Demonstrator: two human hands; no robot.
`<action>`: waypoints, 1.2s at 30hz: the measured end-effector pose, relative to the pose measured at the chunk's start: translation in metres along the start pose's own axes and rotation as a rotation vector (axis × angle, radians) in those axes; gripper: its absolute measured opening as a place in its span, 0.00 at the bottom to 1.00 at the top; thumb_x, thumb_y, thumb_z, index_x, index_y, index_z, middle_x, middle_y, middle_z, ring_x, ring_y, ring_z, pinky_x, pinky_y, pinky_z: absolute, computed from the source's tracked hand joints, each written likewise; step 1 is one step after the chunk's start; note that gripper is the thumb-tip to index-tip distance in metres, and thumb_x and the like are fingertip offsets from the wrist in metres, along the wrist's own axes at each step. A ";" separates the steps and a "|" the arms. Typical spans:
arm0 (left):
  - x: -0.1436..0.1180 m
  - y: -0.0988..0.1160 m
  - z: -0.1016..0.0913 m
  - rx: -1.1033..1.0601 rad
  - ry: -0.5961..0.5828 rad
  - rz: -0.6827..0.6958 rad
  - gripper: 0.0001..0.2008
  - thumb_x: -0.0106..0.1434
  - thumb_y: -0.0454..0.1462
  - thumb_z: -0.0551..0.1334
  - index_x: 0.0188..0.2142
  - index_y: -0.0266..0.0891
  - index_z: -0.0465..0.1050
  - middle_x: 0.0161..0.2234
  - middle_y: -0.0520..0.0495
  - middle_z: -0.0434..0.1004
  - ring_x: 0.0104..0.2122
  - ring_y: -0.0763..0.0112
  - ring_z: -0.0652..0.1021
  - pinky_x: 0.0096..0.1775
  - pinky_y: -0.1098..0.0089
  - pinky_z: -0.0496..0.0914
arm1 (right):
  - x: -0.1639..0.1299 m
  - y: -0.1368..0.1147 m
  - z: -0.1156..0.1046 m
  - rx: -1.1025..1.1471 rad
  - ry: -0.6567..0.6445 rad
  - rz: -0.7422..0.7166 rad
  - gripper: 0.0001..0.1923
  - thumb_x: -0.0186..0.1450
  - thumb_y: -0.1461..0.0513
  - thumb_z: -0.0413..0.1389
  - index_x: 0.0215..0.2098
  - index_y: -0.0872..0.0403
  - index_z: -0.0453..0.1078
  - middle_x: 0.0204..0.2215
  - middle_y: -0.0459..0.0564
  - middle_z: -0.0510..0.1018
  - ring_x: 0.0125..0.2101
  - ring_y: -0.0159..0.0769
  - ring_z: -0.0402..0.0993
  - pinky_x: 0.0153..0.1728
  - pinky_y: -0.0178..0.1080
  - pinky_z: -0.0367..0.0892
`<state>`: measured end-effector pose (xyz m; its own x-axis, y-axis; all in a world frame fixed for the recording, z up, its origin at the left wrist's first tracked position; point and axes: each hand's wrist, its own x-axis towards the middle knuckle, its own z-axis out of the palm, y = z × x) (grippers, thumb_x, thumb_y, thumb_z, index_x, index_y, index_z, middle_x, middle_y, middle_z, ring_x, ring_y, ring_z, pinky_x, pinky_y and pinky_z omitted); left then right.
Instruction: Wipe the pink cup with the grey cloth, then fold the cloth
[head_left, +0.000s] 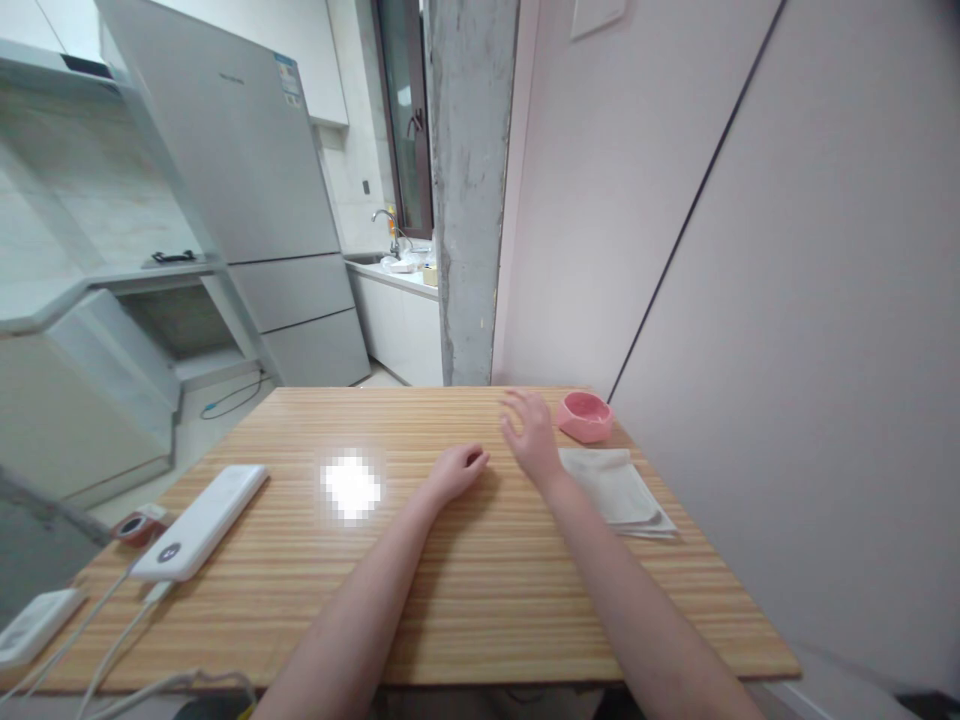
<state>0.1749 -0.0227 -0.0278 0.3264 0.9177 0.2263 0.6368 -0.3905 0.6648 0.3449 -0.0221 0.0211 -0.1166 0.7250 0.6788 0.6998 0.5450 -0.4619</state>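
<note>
A power bank (pixel 201 520) is seen lying far left on the table (pixel 465 610). The left hand (pixel 459 468) is curled loosely, empty. The right hand (pixel 534 432) is spread open, nothing gripped, near the pink bowl (pixel 585 415) and the folded cloth (pixel 619 490); both lie untouched.

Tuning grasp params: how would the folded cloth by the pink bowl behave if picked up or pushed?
The folded cloth lies flat in thin layers, so it probably droops and unfolds if lifted by one edge. It looks light. Pushed on the smooth wooden table, it would likely slide or bunch, not roll. The right hand is nearest, open; the left hand is curled, holding nothing.
</note>
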 end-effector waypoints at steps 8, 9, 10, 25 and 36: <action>0.002 -0.003 -0.002 0.046 -0.069 -0.001 0.13 0.63 0.41 0.52 0.27 0.39 0.69 0.26 0.49 0.72 0.29 0.69 0.70 0.33 0.69 0.61 | -0.024 0.115 -0.056 -0.508 -0.007 0.620 0.21 0.58 0.54 0.59 0.46 0.58 0.71 0.58 0.65 0.60 0.59 0.57 0.54 0.57 0.54 0.52; 0.002 -0.003 -0.001 0.043 -0.066 -0.002 0.13 0.63 0.41 0.52 0.27 0.39 0.69 0.26 0.49 0.72 0.29 0.69 0.70 0.33 0.69 0.61 | -0.028 0.122 -0.054 -0.491 -0.033 0.638 0.20 0.58 0.54 0.59 0.44 0.58 0.71 0.56 0.65 0.61 0.57 0.55 0.57 0.57 0.52 0.54; 0.002 -0.003 -0.001 0.038 -0.062 -0.002 0.13 0.63 0.41 0.52 0.27 0.39 0.69 0.27 0.49 0.72 0.30 0.69 0.71 0.33 0.69 0.61 | -0.031 0.128 -0.051 -0.467 -0.045 0.642 0.19 0.57 0.54 0.59 0.42 0.58 0.71 0.54 0.65 0.61 0.55 0.53 0.59 0.56 0.50 0.55; -0.003 0.010 -0.017 0.272 0.254 0.368 0.26 0.59 0.37 0.64 0.57 0.41 0.64 0.61 0.37 0.59 0.62 0.54 0.60 0.59 0.52 0.60 | -0.021 0.034 0.001 0.116 -0.157 0.176 0.10 0.55 0.62 0.60 0.36 0.52 0.68 0.58 0.56 0.59 0.60 0.44 0.59 0.61 0.47 0.56; -0.008 0.000 -0.097 0.553 0.323 0.034 0.08 0.59 0.41 0.63 0.32 0.39 0.67 0.39 0.41 0.74 0.44 0.57 0.72 0.45 0.61 0.69 | -0.019 0.032 -0.013 -0.134 -0.354 0.367 0.17 0.62 0.56 0.57 0.46 0.56 0.67 0.41 0.58 0.77 0.41 0.43 0.73 0.43 0.42 0.66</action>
<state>0.1047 -0.0234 0.0391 0.1807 0.8465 0.5008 0.9243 -0.3202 0.2077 0.3787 -0.0237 0.0006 -0.0614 0.9686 0.2408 0.8206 0.1863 -0.5403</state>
